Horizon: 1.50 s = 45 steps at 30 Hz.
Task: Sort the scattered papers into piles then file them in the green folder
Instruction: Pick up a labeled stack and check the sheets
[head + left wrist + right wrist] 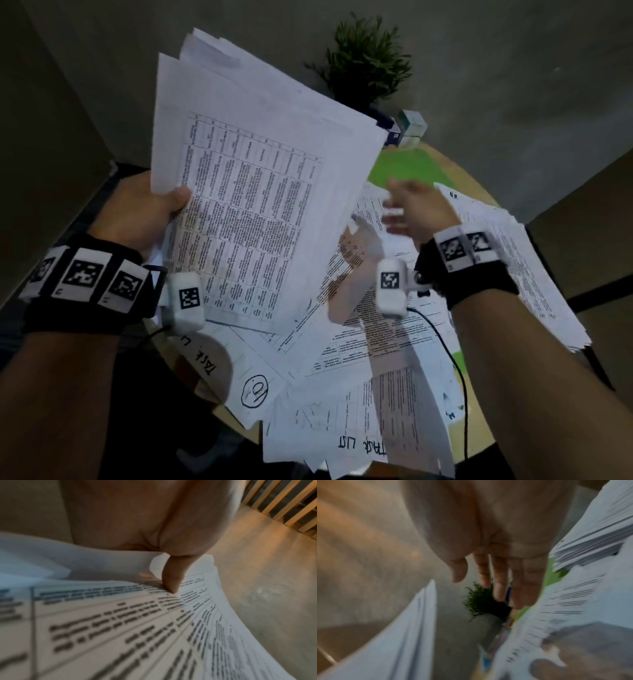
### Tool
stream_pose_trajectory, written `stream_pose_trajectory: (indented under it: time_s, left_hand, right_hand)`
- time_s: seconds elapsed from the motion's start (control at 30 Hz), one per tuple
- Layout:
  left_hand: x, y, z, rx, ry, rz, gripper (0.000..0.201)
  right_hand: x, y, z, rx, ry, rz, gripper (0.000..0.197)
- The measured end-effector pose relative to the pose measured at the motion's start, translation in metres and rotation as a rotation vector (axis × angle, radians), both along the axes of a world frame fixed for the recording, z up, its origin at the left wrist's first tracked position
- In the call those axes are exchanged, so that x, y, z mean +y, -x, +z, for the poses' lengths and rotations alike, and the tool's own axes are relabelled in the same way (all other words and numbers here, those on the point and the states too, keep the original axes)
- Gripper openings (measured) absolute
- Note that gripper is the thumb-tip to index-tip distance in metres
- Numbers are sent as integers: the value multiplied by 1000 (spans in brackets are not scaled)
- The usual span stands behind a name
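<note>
**Sorting is in hand: one bundle collected, many sheets still loose**

The left hand [147, 209] pinches a thick bundle of papers [260, 192] at its lower corner. The thumb [173, 577] presses on the top printed sheet, as the left wrist view shows, and the other fingers are hidden under the bundle. The bundle is lifted above the near left part of the desk [476, 425], with the sheets fanned and tilted upward.

The right hand [416, 212] is free and holds nothing. Its fingers [500, 582] are stretched and slightly apart, and it hovers over the middle of the desk; the picture is blurred there, so I cannot tell if it touches any sheet.

Under both hands the scattered papers [359, 346] cover most of the desk, overlapping in all directions. A more tidy pile [534, 267] lies along the right edge. The green folder [407, 168] lies near the far edge, partly covered by sheets, just in front of a small plant [366, 65] and some boxes [412, 128].

I judge the step as collecting similar sheets into one pile; filing is not yet begun. The next move probably asks the right hand to choose one matching sheet, lift it without dragging its neighbours, and add it to the bundle. The left pinch must stay firm, because the fanned sheets may slip.
</note>
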<state>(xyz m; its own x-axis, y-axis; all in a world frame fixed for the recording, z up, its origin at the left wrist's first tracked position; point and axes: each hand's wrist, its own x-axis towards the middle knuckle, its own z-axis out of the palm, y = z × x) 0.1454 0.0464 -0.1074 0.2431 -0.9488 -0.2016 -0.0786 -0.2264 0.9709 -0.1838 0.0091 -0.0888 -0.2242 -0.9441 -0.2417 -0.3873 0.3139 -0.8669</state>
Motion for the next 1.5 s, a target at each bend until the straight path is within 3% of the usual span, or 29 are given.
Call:
stream_pose_trajectory:
  time_s: [0.07,0.17,0.2,0.27,0.37,0.4,0.6,0.73,0.93,1.0,1.13,1.17,1.27,1.33,1.4,1.5]
  left_hand:
    - [4,-4,1,20,1,28,35]
    - [5,-4,-1,50,3,43,36]
    - [5,-4,-1,50,7,43,36]
    - [5,-1,0,62,5,43,37]
    - [3,3,2,67,-8,41,37]
    - [3,4,2,61,-9,35,36]
    - [1,6,2,53,-29,-23,35]
    - [0,7,-1,56,-45,-91,34]
    - [-4,9,-5,65,-43,-150,37]
    - [-5,4,-4,10,-30,-123,36]
    - [-3,-4,-3,-7,4,-59,35]
    - [-3,-5,-3,-4,13,-48,34]
    - [-1,-10,-3,11,29,-34,31]
    - [-1,-12,-5,13,41,-28,31]
    - [0,-12,-5,14,45,-33,32]
    - [-1,-13,-6,43,34,-41,33]
  right_hand:
    - [2,3,-31,386,-216,68,61]
    - [4,-5,-71,786,-437,63,94]
    - [6,-8,-78,866,-455,69,96]
    - [8,-10,-80,884,-396,81,76]
    - [6,0,-71,664,-202,63,16]
    - [6,5,-66,598,-137,75,9]
    - [15,12,-13,-7,184,-3,23]
    - [4,-2,23,-370,310,62,26]
    - [-17,-29,40,-516,308,62,28]
    - [-20,-34,38,-446,250,95,11]
    - [-5,-29,13,-386,84,-26,30]
    - [0,-25,4,-260,13,-25,38]
    - [14,-20,-29,492,-257,181,61]
    - [21,-26,-50,791,-378,219,78]
    - [26,-31,-65,848,-368,205,81]
    - [22,-27,-74,768,-335,203,68]
